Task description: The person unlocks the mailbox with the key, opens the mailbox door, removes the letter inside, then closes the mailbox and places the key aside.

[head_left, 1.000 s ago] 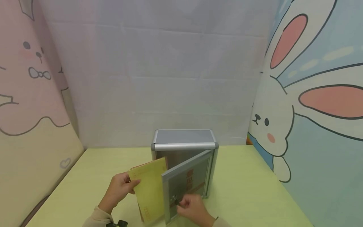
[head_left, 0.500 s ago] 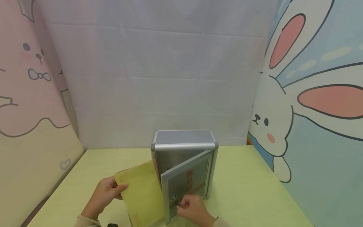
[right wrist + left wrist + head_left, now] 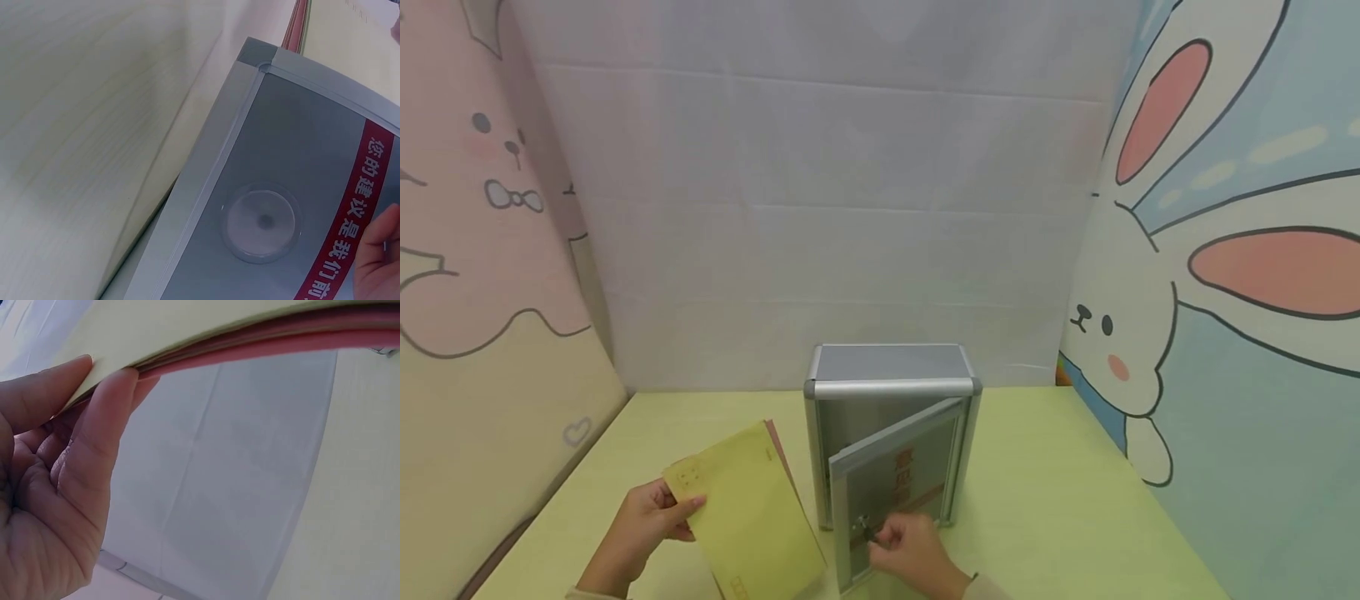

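Observation:
My left hand (image 3: 643, 521) pinches a stack of paper envelopes (image 3: 752, 508) by its left edge, yellow in front with reddish ones behind. In the left wrist view, thumb and fingers squeeze the corner of the layered stack (image 3: 187, 337). The envelopes stand tilted, left of a silver metal box (image 3: 891, 364) and apart from it. Its hinged front door (image 3: 887, 492) hangs partly open toward me. With curled fingers, my right hand (image 3: 913, 550) pinches a small dark key (image 3: 868, 532) at the door's lock. A red band with white lettering (image 3: 347, 231) crosses the door in the right wrist view.
The box stands on a pale yellow table (image 3: 1060, 500), in front of a white cloth backdrop (image 3: 850, 208). Printed cartoon panels (image 3: 1247, 292) flank the table on both sides. A round clear disc (image 3: 261, 222) sits on the door.
My left hand has drawn the envelopes leftward, out from the box opening and away from the door. The right hand and the door have stayed nearly in place.

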A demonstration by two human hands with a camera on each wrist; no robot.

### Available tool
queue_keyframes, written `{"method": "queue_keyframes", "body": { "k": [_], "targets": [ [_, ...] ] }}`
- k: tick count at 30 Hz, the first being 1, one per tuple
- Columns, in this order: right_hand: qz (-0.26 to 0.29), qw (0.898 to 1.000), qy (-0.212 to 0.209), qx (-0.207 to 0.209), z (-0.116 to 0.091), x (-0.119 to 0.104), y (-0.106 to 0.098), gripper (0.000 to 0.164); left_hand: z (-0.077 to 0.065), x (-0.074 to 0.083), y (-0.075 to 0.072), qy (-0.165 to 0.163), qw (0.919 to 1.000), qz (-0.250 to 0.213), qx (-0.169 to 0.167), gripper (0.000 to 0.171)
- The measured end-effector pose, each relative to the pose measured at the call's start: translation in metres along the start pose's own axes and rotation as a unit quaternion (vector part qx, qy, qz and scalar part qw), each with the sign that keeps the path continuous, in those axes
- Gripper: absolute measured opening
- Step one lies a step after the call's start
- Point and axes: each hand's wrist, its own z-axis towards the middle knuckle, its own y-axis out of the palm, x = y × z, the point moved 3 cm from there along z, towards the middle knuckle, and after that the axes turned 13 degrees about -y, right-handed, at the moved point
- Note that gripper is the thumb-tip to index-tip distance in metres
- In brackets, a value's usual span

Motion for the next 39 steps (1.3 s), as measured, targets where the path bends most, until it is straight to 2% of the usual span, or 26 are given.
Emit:
{"method": "queue_keyframes", "body": {
  "k": [6,11,17,21,25,32,39],
  "targets": [
    [0.011,1.0,0.017,-0.003,0.0,0.0,0.0,0.018,0.004,-0.006,0.001,-0.021,0.9995,-0.024,-0.007,0.009],
    [0.002,1.0,0.014,-0.007,0.002,0.0,0.001,0.017,0.006,-0.008,0.001,-0.03,0.9985,-0.045,-0.009,0.012],
    [-0.008,1.0,0.018,-0.012,0.002,0.0,0.001,0.016,0.01,-0.013,-0.001,-0.04,0.9957,-0.07,-0.044,0.008],
    [-0.022,1.0,0.001,-0.011,0.003,-0.001,0.001,0.017,0.013,-0.018,-0.002,-0.048,0.9926,-0.087,-0.069,0.004],
    [-0.032,0.999,-0.023,-0.002,0.004,-0.003,0.001,0.017,0.016,-0.025,-0.001,-0.061,0.9905,-0.096,-0.077,0.002],
    [-0.018,1.0,-0.025,-0.001,0.003,-0.004,0.004,0.017,0.018,-0.037,-0.003,-0.081,0.9894,-0.092,-0.077,0.003],
    [-0.027,0.999,-0.03,-0.001,0.0,-0.001,0.004,0.017,0.022,-0.055,-0.004,-0.11,0.9893,-0.082,-0.049,0.012]
  ]
}}
